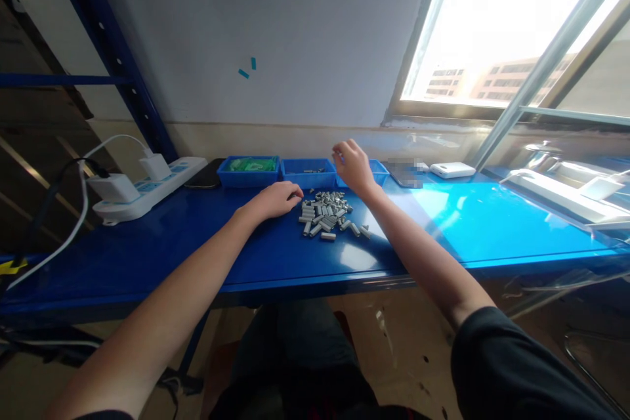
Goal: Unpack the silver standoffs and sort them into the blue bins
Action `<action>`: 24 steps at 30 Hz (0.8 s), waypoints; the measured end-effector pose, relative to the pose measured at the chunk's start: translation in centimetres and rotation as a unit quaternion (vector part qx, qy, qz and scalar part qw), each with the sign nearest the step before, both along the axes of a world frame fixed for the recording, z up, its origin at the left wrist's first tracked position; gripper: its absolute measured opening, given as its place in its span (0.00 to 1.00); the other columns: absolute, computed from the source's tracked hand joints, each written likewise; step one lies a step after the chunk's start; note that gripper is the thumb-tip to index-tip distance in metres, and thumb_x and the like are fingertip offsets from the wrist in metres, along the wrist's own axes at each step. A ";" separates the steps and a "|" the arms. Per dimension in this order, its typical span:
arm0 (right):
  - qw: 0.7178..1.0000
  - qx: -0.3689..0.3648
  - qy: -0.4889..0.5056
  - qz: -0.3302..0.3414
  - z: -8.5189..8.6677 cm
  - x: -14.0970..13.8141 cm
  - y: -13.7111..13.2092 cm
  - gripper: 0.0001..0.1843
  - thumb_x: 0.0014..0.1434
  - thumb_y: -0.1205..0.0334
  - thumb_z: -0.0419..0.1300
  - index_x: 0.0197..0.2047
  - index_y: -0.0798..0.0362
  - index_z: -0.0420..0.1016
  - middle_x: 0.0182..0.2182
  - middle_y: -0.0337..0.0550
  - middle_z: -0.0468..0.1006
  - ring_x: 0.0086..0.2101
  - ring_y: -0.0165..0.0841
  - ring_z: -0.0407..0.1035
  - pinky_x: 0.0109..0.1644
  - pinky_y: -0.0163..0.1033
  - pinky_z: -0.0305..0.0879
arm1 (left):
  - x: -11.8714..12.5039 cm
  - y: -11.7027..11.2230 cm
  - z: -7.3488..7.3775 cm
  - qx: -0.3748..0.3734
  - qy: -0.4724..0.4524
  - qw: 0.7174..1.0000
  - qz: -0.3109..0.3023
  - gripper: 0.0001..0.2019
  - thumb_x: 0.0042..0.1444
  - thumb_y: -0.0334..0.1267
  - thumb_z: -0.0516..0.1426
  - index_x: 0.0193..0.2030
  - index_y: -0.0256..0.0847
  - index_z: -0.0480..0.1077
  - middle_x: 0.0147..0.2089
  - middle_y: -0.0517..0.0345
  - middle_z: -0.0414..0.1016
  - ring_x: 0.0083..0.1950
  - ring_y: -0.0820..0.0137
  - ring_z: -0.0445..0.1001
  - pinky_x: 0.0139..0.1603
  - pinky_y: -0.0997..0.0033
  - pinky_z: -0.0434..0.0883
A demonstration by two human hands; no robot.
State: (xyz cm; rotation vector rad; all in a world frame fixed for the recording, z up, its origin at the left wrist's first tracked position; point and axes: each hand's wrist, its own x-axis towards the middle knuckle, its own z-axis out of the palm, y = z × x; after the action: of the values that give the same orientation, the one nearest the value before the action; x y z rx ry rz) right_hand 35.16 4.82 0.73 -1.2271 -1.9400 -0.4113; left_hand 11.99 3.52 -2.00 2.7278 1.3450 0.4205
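A loose pile of small grey metal cylinders lies on the blue table, some side by side and others scattered at its front. My left hand rests at the pile's left edge with its fingers curled together; whatever they hold, if anything, is hidden. Raised behind the pile, my right hand is in front of the right blue bin, fingers bent in a closed pinch. I cannot make out anything between them. Beside it, the middle blue bin contains a few small metal pieces.
The left blue bin holds green packets. A power strip with plugged chargers and a dark phone stand farther left. To the right are another phone, a white box and a second power strip. Sunlight falls on the table's right side.
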 end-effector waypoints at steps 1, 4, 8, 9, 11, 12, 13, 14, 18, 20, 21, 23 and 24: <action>0.999 -0.008 0.004 -0.050 0.0 0.9 0.4 0.11 0.63 0.64 0.52 0.45 0.58 0.73 0.43 0.54 0.71 0.44 0.43 0.65 0.50 0.44 0.62 | -0.1 0.0 0.1 0.003 0.004 1.000 0.005 0.16 0.58 0.38 0.49 0.46 0.40 0.74 0.49 0.50 0.75 0.50 0.60 0.73 0.53 0.63 0.68; 0.992 -0.054 -0.021 -0.112 -0.8 2.4 0.8 0.12 0.62 0.58 0.57 0.43 0.56 0.75 0.41 0.54 0.73 0.45 0.46 0.65 0.49 0.47 0.61 | -0.3 -0.1 0.3 0.008 0.009 1.000 -0.014 0.17 0.56 0.34 0.50 0.48 0.42 0.75 0.52 0.51 0.73 0.54 0.60 0.71 0.56 0.62 0.66; 0.996 -0.084 -0.032 -0.017 -1.7 0.2 -0.6 0.13 0.63 0.55 0.56 0.42 0.55 0.76 0.35 0.48 0.76 0.39 0.40 0.67 0.48 0.44 0.61 | 0.0 -0.3 0.4 -0.004 0.010 0.997 -0.073 0.15 0.56 0.40 0.53 0.46 0.43 0.75 0.51 0.50 0.73 0.53 0.60 0.71 0.57 0.62 0.66; 0.995 -0.093 -0.040 0.023 -1.8 -0.7 -1.2 0.12 0.62 0.56 0.57 0.41 0.55 0.76 0.34 0.46 0.76 0.38 0.39 0.67 0.47 0.43 0.60 | 0.1 -0.3 0.4 -0.003 0.008 0.997 -0.077 0.14 0.56 0.41 0.54 0.45 0.41 0.75 0.50 0.50 0.74 0.52 0.59 0.71 0.56 0.62 0.66; 0.985 -0.113 -0.067 0.108 -2.0 -2.5 -2.2 0.10 0.61 0.58 0.59 0.41 0.55 0.76 0.32 0.44 0.76 0.36 0.36 0.67 0.46 0.41 0.60 | 0.1 -0.2 0.2 0.003 0.007 0.997 -0.071 0.14 0.55 0.43 0.55 0.42 0.39 0.75 0.47 0.48 0.74 0.50 0.59 0.72 0.53 0.62 0.67; 0.979 -0.120 -0.082 0.146 -2.1 -3.2 -2.6 0.09 0.61 0.60 0.59 0.41 0.55 0.76 0.32 0.44 0.76 0.36 0.36 0.67 0.46 0.40 0.59 | 0.1 -0.1 0.2 0.007 0.006 0.998 -0.064 0.14 0.56 0.44 0.54 0.41 0.38 0.75 0.46 0.47 0.75 0.49 0.59 0.72 0.52 0.62 0.67; 0.972 -0.124 -0.094 0.176 -2.3 -3.8 -2.9 0.09 0.60 0.61 0.59 0.41 0.55 0.76 0.32 0.44 0.76 0.37 0.35 0.67 0.46 0.40 0.59 | 0.1 0.0 0.1 0.012 0.003 0.998 -0.054 0.14 0.56 0.44 0.54 0.39 0.37 0.75 0.45 0.46 0.75 0.47 0.59 0.72 0.50 0.62 0.68; 0.967 -0.126 -0.101 0.198 -2.4 -4.1 -3.1 0.08 0.60 0.62 0.59 0.41 0.55 0.76 0.32 0.44 0.75 0.37 0.35 0.67 0.45 0.39 0.60 | 0.0 0.1 0.1 0.015 -0.005 0.999 -0.044 0.14 0.56 0.44 0.54 0.38 0.37 0.75 0.43 0.46 0.75 0.46 0.59 0.72 0.49 0.63 0.68; 0.966 -0.104 -0.086 0.219 -2.7 -4.3 -3.5 0.10 0.59 0.65 0.60 0.45 0.56 0.74 0.34 0.44 0.75 0.37 0.35 0.67 0.44 0.38 0.60 | -0.3 0.2 0.4 -0.014 -0.125 0.992 -0.003 0.17 0.56 0.50 0.54 0.35 0.38 0.75 0.39 0.50 0.78 0.42 0.62 0.74 0.44 0.67 0.68; 0.971 -0.080 -0.078 0.210 -2.3 -4.2 -3.6 0.08 0.59 0.66 0.59 0.43 0.55 0.73 0.34 0.44 0.75 0.38 0.36 0.67 0.44 0.38 0.60 | -0.3 0.0 0.7 -0.049 -0.204 0.978 0.005 0.21 0.54 0.55 0.55 0.36 0.37 0.76 0.38 0.51 0.79 0.41 0.62 0.74 0.42 0.68 0.68; 0.973 -0.068 -0.079 0.208 -2.0 -4.1 -3.7 0.07 0.59 0.66 0.59 0.42 0.55 0.73 0.34 0.44 0.75 0.38 0.36 0.66 0.44 0.38 0.60 | -0.2 -0.2 0.9 -0.066 -0.233 0.970 0.002 0.22 0.54 0.56 0.55 0.37 0.36 0.76 0.38 0.51 0.79 0.41 0.63 0.75 0.42 0.69 0.68; 0.973 -0.042 -0.087 0.208 -1.2 -3.8 -3.6 0.06 0.60 0.64 0.58 0.41 0.54 0.73 0.34 0.44 0.75 0.38 0.36 0.66 0.44 0.38 0.60 | -0.1 -0.3 1.0 -0.088 -0.269 0.959 -0.013 0.24 0.55 0.57 0.53 0.40 0.36 0.76 0.40 0.51 0.79 0.42 0.63 0.75 0.43 0.69 0.69; 0.976 -0.027 -0.085 0.199 -0.8 -3.4 -3.4 0.06 0.61 0.63 0.57 0.41 0.54 0.73 0.34 0.44 0.75 0.38 0.37 0.66 0.44 0.39 0.61 | 0.0 -0.4 0.9 -0.088 -0.275 0.957 -0.018 0.24 0.57 0.55 0.52 0.42 0.36 0.76 0.41 0.51 0.79 0.42 0.63 0.75 0.44 0.69 0.69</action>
State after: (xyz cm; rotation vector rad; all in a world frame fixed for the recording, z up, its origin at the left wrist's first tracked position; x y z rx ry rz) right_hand 31.77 1.42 -0.05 -0.8251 -2.2931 -0.2631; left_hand 11.96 3.13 -1.07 2.2430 1.1121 0.9216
